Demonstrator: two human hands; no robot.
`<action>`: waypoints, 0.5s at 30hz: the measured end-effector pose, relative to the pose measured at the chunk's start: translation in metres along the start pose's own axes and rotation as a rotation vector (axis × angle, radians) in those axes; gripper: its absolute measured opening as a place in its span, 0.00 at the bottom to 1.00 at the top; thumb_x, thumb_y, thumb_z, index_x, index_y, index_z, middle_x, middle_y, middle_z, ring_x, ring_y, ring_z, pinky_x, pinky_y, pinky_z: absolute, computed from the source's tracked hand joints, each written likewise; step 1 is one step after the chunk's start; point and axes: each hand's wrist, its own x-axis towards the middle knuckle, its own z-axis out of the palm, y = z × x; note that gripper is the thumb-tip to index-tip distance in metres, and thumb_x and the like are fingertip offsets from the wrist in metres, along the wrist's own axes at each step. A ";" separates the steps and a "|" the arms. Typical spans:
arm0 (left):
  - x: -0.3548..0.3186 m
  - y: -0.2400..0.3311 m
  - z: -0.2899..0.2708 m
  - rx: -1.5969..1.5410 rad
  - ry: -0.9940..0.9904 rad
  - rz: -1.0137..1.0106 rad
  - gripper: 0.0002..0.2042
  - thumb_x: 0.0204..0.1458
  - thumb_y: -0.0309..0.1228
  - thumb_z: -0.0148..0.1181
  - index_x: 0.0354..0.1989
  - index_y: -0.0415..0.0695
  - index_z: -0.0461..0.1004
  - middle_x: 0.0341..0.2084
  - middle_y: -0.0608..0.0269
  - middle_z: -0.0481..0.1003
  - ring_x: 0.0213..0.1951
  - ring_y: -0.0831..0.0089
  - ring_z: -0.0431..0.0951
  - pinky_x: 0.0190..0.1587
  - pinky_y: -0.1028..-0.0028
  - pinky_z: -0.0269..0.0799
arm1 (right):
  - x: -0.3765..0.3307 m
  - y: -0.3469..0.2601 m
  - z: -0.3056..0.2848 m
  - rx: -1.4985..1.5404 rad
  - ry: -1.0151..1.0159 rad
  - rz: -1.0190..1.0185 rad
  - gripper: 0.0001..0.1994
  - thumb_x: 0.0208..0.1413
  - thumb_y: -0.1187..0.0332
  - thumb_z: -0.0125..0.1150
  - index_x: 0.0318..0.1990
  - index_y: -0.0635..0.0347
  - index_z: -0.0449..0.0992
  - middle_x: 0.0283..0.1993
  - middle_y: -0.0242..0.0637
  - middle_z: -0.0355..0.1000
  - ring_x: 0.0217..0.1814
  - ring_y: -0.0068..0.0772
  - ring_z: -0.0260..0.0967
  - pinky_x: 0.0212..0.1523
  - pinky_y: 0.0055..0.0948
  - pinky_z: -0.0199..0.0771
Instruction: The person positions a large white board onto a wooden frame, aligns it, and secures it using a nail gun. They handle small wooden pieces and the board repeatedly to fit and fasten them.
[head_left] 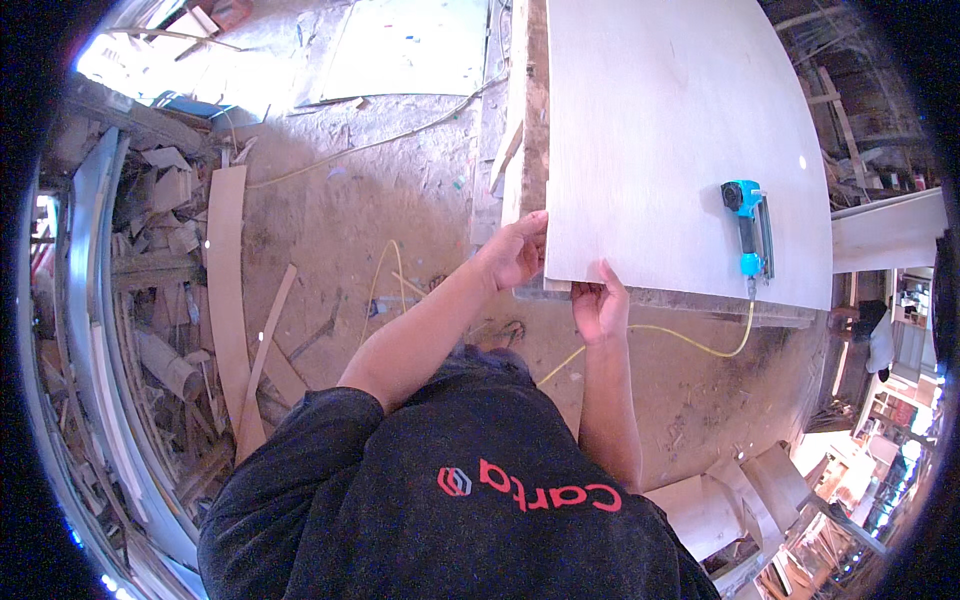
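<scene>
While the board (pixel 660 150) lies upper right, the right hand (pixel 600 308) pinches its lower edge and the left hand (pixel 514 252) curls at its left edge, grip unclear, apparently steadying that corner.

A panel (pixel 660 130) lies on the desk (pixel 537 110); toward the desk's near right corner, a nail gun (pixel 748 232) rests on it, hose (pixel 645 327) beyond the near edge.
</scene>
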 end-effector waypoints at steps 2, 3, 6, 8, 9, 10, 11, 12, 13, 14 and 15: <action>0.001 0.001 -0.003 0.026 -0.011 0.001 0.15 0.65 0.39 0.50 0.52 0.43 0.73 0.48 0.57 0.78 0.50 0.67 0.77 0.57 0.64 0.70 | 0.003 0.002 -0.003 0.007 0.008 0.001 0.21 0.54 0.70 0.66 0.56 0.59 0.70 0.54 0.36 0.73 0.55 0.37 0.70 0.56 0.40 0.73; 0.004 0.001 -0.008 0.041 -0.010 -0.001 0.16 0.66 0.39 0.48 0.54 0.42 0.72 0.50 0.57 0.77 0.52 0.65 0.76 0.59 0.63 0.69 | 0.002 0.002 -0.002 0.004 0.010 0.004 0.21 0.54 0.70 0.66 0.55 0.60 0.70 0.53 0.36 0.72 0.55 0.37 0.70 0.57 0.39 0.72; 0.009 0.002 -0.014 0.016 0.007 -0.018 0.18 0.66 0.41 0.47 0.56 0.41 0.71 0.53 0.56 0.76 0.54 0.63 0.76 0.62 0.61 0.68 | 0.001 0.000 -0.001 -0.008 0.019 0.013 0.21 0.55 0.70 0.66 0.55 0.62 0.69 0.51 0.37 0.71 0.54 0.36 0.69 0.58 0.38 0.71; 0.010 0.001 -0.015 -0.010 0.013 -0.032 0.19 0.66 0.41 0.48 0.56 0.41 0.71 0.53 0.56 0.76 0.54 0.63 0.76 0.62 0.60 0.68 | 0.000 -0.001 -0.001 -0.017 0.022 0.026 0.21 0.55 0.70 0.66 0.55 0.62 0.68 0.52 0.37 0.70 0.54 0.36 0.68 0.59 0.38 0.70; 0.010 0.001 -0.014 -0.016 0.013 -0.039 0.19 0.66 0.42 0.48 0.56 0.42 0.71 0.54 0.56 0.75 0.54 0.63 0.75 0.62 0.59 0.68 | 0.000 -0.001 0.000 -0.017 0.030 0.025 0.22 0.55 0.70 0.66 0.55 0.61 0.68 0.52 0.37 0.70 0.55 0.36 0.68 0.59 0.38 0.70; 0.009 0.000 -0.014 -0.022 0.012 -0.045 0.19 0.66 0.42 0.48 0.57 0.42 0.71 0.54 0.56 0.75 0.55 0.63 0.75 0.62 0.59 0.68 | 0.000 -0.001 0.000 -0.017 0.038 0.025 0.22 0.54 0.70 0.66 0.56 0.61 0.68 0.52 0.37 0.70 0.55 0.36 0.68 0.59 0.38 0.70; 0.008 0.000 -0.011 -0.041 0.014 -0.052 0.17 0.65 0.42 0.50 0.54 0.43 0.72 0.51 0.56 0.76 0.52 0.64 0.76 0.60 0.60 0.69 | 0.000 -0.001 0.000 -0.018 0.046 0.024 0.22 0.54 0.70 0.66 0.56 0.61 0.68 0.53 0.37 0.70 0.55 0.36 0.68 0.59 0.38 0.70; 0.007 0.000 -0.009 -0.060 0.016 -0.059 0.16 0.65 0.41 0.51 0.52 0.44 0.73 0.48 0.57 0.78 0.50 0.65 0.77 0.58 0.61 0.71 | -0.001 -0.001 0.001 -0.015 0.034 0.024 0.23 0.54 0.71 0.66 0.56 0.61 0.67 0.53 0.37 0.70 0.56 0.36 0.68 0.60 0.38 0.70; 0.006 -0.001 -0.006 -0.079 0.018 -0.065 0.14 0.64 0.40 0.52 0.50 0.45 0.74 0.45 0.57 0.79 0.48 0.66 0.78 0.55 0.62 0.72 | -0.001 -0.002 0.002 -0.012 0.023 0.023 0.23 0.54 0.71 0.67 0.56 0.61 0.67 0.53 0.36 0.70 0.56 0.36 0.68 0.60 0.39 0.69; 0.007 0.000 -0.007 -0.072 0.026 -0.075 0.14 0.64 0.40 0.52 0.50 0.45 0.74 0.45 0.57 0.79 0.48 0.66 0.78 0.55 0.62 0.73 | -0.001 -0.002 0.002 -0.008 0.010 0.023 0.23 0.54 0.71 0.67 0.57 0.61 0.67 0.53 0.36 0.70 0.56 0.36 0.67 0.60 0.39 0.69; 0.008 0.001 -0.007 -0.066 0.034 -0.084 0.14 0.64 0.40 0.52 0.50 0.45 0.74 0.45 0.57 0.79 0.48 0.66 0.78 0.55 0.62 0.73 | -0.001 -0.002 0.003 -0.005 0.006 0.020 0.23 0.54 0.71 0.67 0.56 0.61 0.67 0.53 0.36 0.70 0.56 0.36 0.68 0.60 0.39 0.69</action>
